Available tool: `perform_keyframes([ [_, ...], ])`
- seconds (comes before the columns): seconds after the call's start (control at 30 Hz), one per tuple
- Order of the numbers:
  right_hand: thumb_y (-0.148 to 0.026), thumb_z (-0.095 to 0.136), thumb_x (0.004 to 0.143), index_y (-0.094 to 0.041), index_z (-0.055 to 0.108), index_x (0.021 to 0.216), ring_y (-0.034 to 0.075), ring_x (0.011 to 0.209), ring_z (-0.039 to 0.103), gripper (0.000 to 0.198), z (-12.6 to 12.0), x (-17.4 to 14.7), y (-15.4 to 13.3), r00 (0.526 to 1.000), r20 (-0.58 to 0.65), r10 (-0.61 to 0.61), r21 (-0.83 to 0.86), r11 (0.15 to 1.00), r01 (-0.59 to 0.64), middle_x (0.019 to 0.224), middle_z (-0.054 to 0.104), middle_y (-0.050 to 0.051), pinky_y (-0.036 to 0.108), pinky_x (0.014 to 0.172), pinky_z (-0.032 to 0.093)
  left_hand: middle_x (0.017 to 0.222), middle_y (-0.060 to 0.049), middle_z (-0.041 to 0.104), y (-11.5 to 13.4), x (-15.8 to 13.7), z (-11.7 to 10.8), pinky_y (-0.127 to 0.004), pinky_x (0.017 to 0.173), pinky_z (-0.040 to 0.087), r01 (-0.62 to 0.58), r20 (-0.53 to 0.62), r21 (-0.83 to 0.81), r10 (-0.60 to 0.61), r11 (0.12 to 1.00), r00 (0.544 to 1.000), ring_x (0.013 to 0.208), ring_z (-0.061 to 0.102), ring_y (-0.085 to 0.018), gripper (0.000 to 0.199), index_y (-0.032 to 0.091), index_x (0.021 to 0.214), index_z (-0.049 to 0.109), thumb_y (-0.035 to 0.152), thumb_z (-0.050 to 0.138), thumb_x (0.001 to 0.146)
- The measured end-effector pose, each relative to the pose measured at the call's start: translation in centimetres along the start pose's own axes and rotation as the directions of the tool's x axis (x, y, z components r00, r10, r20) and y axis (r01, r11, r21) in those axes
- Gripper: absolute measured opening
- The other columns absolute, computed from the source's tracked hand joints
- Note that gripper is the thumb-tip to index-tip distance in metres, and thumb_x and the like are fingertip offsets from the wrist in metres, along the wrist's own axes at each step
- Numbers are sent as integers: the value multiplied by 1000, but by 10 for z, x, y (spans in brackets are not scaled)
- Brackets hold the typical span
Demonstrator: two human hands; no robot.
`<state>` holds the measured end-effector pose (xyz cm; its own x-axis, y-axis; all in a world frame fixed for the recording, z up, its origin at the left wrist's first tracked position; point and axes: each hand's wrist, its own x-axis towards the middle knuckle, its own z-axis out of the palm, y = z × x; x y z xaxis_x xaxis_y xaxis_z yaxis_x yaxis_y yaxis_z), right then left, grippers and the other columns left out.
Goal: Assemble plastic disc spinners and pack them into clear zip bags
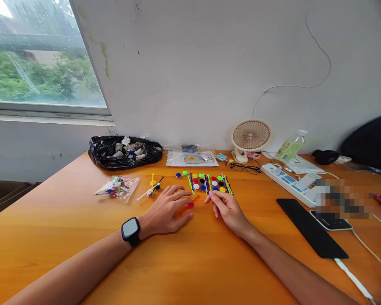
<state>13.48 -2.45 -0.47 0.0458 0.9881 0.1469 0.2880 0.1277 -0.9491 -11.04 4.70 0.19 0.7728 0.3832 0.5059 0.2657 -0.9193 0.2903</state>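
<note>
My left hand, with a watch on its wrist, is low over the table, its fingers stretched out and apart. A small red disc lies by its fingertips. My right hand is closed in a pinch; what is between thumb and forefinger is too small to make out. A blurred orange-red streak shows between the hands. Just beyond are rows of coloured discs and bundles of thin arrow-tipped sticks. Left of them, yellow, white and black sticks stand or lie with discs.
A zip bag of similar parts lies left, before a black plastic bag. Along the back are a clear packet, glasses and a fan. A power strip, bottle and black pad occupy the right.
</note>
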Motion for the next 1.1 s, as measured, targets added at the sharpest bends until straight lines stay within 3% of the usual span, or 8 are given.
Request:
perform_keyframes([
  [1.1, -58, 50, 102, -19, 69, 85, 14, 46, 46, 46, 1, -2, -6, 1000, 4, 4, -44, 999, -4, 48, 45, -6, 27, 53, 37, 139, -7, 68, 0, 0, 1, -52, 110, 47, 4, 22, -5, -4, 1000, 1000, 130, 53, -32, 34, 26, 128, 67, 38, 67, 96],
])
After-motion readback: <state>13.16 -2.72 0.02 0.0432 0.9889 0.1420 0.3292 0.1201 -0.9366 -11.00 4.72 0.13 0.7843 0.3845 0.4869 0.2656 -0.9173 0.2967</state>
